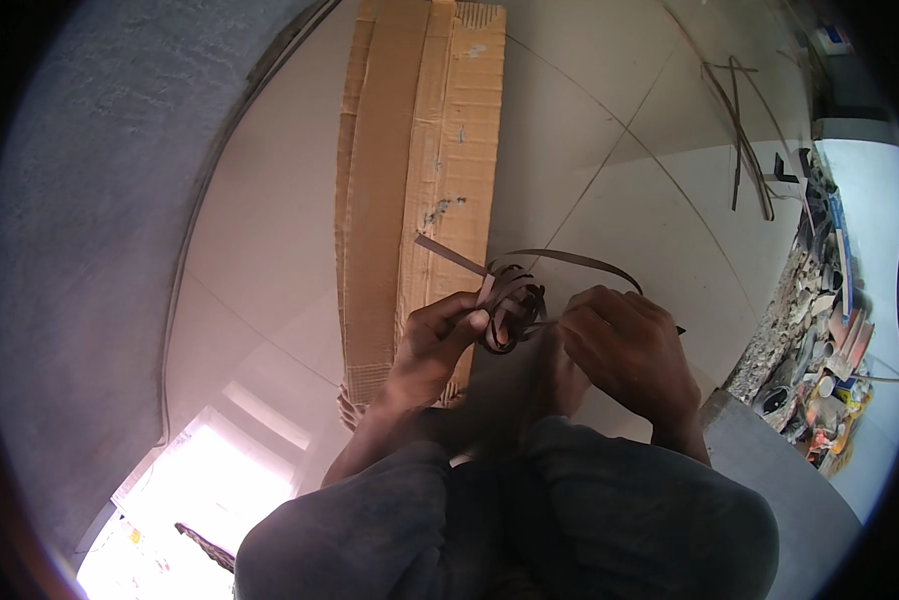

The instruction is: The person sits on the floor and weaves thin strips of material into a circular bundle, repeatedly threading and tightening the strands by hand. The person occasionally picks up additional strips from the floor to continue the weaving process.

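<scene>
My left hand (442, 340) pinches a tangled coil of flat brown strap (515, 305) between thumb and fingers. One loose end of the strap sticks out to the upper left, over the cardboard. To the right, my right hand (625, 345) is closed on another stretch of the same strap, its fingertips mostly turned away. An arc of strap runs from the coil over to the back of that hand, and a short dark tip shows past its right side. Beneath and beyond my left hand lies a long, flattened cardboard box (380, 200), creased along its length.
Pale floor tiles (570, 110) surround the box. More brown strips (740, 140) lie at the far right. A heap of mixed scrap and rubble (825, 380) sits beyond the floor's right edge. A grey wall (120, 200) rises on the left, and bright light falls at lower left.
</scene>
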A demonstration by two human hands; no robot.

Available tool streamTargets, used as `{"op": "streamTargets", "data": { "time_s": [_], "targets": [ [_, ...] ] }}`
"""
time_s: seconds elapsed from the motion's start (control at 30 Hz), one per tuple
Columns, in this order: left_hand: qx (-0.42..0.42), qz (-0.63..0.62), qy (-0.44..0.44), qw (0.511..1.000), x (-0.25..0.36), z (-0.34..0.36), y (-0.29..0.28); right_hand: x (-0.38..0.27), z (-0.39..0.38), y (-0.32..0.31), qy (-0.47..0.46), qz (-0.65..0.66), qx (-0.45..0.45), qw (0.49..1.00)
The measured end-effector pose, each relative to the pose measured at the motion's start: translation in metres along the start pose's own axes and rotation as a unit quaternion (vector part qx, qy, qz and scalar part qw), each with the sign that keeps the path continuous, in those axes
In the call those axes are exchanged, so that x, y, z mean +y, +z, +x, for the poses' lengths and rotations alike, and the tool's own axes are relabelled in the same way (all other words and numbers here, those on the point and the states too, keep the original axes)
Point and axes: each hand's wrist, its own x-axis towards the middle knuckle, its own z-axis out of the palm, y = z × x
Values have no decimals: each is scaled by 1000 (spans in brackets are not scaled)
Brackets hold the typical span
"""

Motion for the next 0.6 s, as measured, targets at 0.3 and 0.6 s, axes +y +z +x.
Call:
{"op": "streamTargets", "data": {
  "time_s": [0.3, 0.6],
  "targets": [
    [34, 43, -11, 998, 1, 1, 4, -9, -1, 18, -8, -15, -73, 997],
    [134, 193, 67, 970, -23, 3, -2, -19, 7, 68, 147, 69, 14, 987]
  ]
}}
